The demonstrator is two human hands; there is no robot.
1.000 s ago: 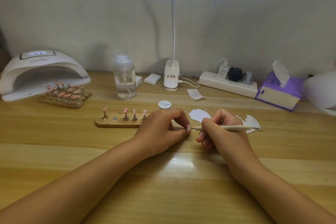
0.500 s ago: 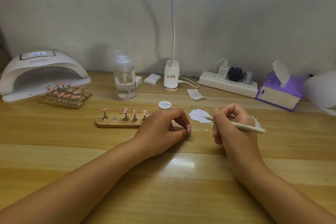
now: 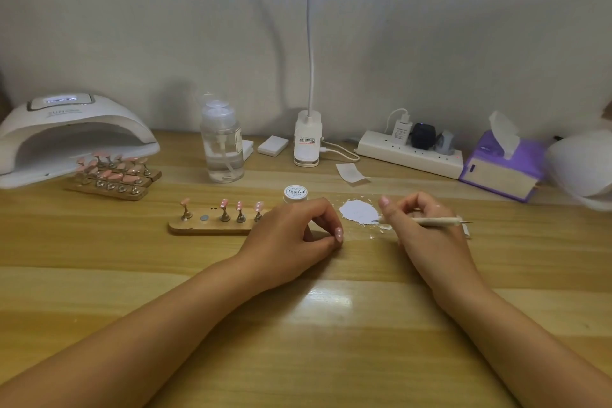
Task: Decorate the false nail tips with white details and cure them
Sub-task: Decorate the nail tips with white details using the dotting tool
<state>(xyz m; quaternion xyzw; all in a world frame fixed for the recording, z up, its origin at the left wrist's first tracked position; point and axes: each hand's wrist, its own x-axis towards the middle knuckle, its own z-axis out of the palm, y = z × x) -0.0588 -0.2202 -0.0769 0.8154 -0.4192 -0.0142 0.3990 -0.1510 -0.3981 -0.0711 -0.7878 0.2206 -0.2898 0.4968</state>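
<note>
At the middle left of the frame, a wooden stand (image 3: 212,228) carries four pink nail tips (image 3: 224,203) on pins. Right of it, the left hand (image 3: 291,235) pinches one pink nail tip (image 3: 338,235) between curled fingers, low on the table (image 3: 298,341). Further right, the right hand (image 3: 427,228) grips a thin pen (image 3: 437,221); its long axis lies almost horizontal, the left end pointing to a white paint patch (image 3: 357,210).

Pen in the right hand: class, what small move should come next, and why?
Probably swing the tip of the pen left to the pink nail tip that the left hand pinches, and dab a white dot. The right hand holds the pen with its tip at the edge of the white paint patch, so it looks loaded.
</note>
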